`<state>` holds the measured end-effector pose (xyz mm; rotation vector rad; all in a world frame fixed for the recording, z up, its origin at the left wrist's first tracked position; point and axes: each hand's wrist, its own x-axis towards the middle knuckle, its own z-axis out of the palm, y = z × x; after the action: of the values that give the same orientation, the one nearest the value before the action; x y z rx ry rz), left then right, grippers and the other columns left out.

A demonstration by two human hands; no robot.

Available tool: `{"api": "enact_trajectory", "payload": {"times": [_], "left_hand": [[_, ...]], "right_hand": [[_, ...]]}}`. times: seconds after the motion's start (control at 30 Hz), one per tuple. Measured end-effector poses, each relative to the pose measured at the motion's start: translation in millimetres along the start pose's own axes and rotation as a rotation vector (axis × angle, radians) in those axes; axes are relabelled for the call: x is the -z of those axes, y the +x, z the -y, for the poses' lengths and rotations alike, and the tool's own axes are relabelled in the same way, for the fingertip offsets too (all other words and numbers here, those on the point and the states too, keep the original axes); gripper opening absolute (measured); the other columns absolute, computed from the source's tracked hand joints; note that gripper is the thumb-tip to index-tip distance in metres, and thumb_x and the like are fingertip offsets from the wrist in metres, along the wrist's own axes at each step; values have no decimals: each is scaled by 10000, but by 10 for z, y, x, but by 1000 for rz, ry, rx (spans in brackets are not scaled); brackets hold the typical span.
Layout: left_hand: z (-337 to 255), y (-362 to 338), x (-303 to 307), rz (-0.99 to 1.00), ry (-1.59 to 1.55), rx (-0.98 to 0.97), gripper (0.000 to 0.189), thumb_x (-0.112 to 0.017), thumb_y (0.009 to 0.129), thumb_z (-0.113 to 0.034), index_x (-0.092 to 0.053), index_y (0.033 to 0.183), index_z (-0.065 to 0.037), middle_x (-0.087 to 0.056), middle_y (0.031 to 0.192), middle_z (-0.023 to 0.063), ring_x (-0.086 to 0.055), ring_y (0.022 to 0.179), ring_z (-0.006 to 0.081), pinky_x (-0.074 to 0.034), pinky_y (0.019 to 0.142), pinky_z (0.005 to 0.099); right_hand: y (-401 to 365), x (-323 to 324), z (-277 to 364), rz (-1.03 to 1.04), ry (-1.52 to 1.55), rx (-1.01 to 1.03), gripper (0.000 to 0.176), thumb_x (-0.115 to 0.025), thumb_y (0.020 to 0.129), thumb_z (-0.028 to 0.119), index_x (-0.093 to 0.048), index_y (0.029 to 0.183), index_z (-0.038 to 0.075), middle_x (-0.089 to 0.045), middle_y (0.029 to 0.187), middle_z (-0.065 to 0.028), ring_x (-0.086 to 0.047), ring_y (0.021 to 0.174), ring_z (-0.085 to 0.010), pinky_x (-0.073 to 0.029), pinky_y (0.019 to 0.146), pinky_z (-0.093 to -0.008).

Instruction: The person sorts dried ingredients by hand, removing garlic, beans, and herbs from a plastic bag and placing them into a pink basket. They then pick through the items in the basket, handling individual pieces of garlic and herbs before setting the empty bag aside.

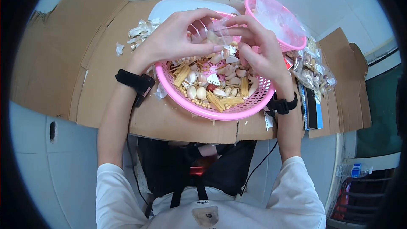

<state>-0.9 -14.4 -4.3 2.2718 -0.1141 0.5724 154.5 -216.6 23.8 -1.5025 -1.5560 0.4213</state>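
Observation:
Above a round pink basket (186, 96), my left hand (184, 34) curls its fingers around a small clear plastic bag (219, 36). From the other side, the bent fingers of my right hand (262, 44) pinch the same bag, partly hiding it. Something pale shows inside the bag, too small to name. Below both hands, the basket holds loose yellow ridged sticks (181, 76), white cloves or bulbs (201, 93), a dark red round fruit (211, 87), pale slices (241, 73), small yellow beans (186, 90) and white paper-like pieces (213, 79).
A second pink basket (302, 42) with clear plastic bags stands at the back right. Filled clear packets (311, 70) lie right of it. White scraps (142, 29) lie at the back left, beside a white lid or tray (169, 6). Cardboard (178, 129) covers the table.

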Motion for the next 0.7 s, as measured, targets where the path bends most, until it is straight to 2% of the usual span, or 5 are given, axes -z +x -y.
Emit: {"api": "enact_trajectory", "payload": {"times": [0.07, 0.27, 0.33, 0.5, 0.7], "left_hand": [[-16, -9, -12, -8, -12, -28, 708, -871, 857, -338, -609, 1442, -35, -731, 1122, 91, -699, 976, 182, -561, 913, 347], [56, -10, -4, -49, 56, -46, 636, -829, 885, -314, -610, 1407, -24, -709, 1195, 108, -699, 993, 193, -558, 924, 345], [65, -25, -16, -49, 58, -20, 599, -807, 898, -295, -607, 1391, -20, -702, 1201, 107, -699, 993, 193, -560, 918, 344], [33, -22, 8, -71, -96, 103, 493, -746, 921, -239, -548, 1317, -24, -677, 1139, 98, -694, 987, 178, -571, 891, 342], [19, -27, 1, -77, -33, 112, 475, -735, 934, -220, -529, 1318, -30, -670, 1128, 95, -689, 968, 171, -571, 889, 343]], "right_hand": [[10, 10, 8, 20, 40, -35, 480, -484, 881, -89, -597, 1344, -29, -690, 1309, -133, -715, 1249, -230, -607, 815, -287], [11, 36, -49, -52, 38, 16, 422, -469, 894, -78, -607, 1290, -32, -739, 1198, -106, -719, 788, -99, -564, 635, -242], [46, 40, -185, -328, 34, 134, 392, -469, 912, -58, -616, 1273, -17, -756, 1133, -93, -598, 627, -45, -493, 558, -214], [78, 44, -274, -206, -405, -84, 176, -584, 938, 59, -711, 1021, -29, -670, 954, -143, -690, 773, -240, -566, 747, -413], [15, 33, -505, -2, -772, -61, 184, -612, 932, 79, -727, 1042, -12, -692, 1076, -173, -704, 977, -399, -560, 848, -508]]}}
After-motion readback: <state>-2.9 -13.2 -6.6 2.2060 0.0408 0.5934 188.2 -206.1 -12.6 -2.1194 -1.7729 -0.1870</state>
